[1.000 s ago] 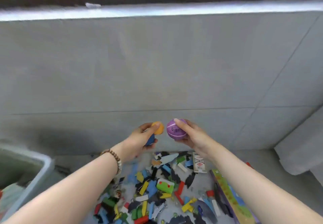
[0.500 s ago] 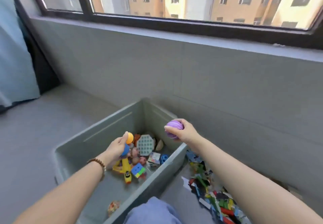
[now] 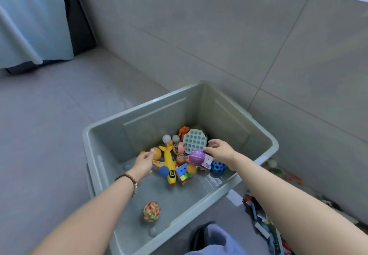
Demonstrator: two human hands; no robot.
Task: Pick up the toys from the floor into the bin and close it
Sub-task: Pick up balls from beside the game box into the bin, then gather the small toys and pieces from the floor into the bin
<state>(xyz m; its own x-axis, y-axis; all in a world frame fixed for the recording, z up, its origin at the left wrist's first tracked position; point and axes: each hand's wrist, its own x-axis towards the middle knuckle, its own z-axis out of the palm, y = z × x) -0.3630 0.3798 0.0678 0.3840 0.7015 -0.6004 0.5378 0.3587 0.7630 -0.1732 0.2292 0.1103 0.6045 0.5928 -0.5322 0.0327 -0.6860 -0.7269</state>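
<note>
Both arms reached into the grey bin [image 3: 155,119], which stood open on the floor by the wall. The left hand [image 3: 143,163] hovered low inside, fingers loose and apart, its thumb by an orange ball [image 3: 156,153]; it seemed to hold nothing. The right hand [image 3: 221,151] had its fingers spread and gripped nothing. A purple ball [image 3: 196,156] sat just beside its fingertips, above the heap with the yellow plane [image 3: 169,161] and cube [image 3: 183,172]. More toys [image 3: 262,221] lay on the floor to the right.
</note>
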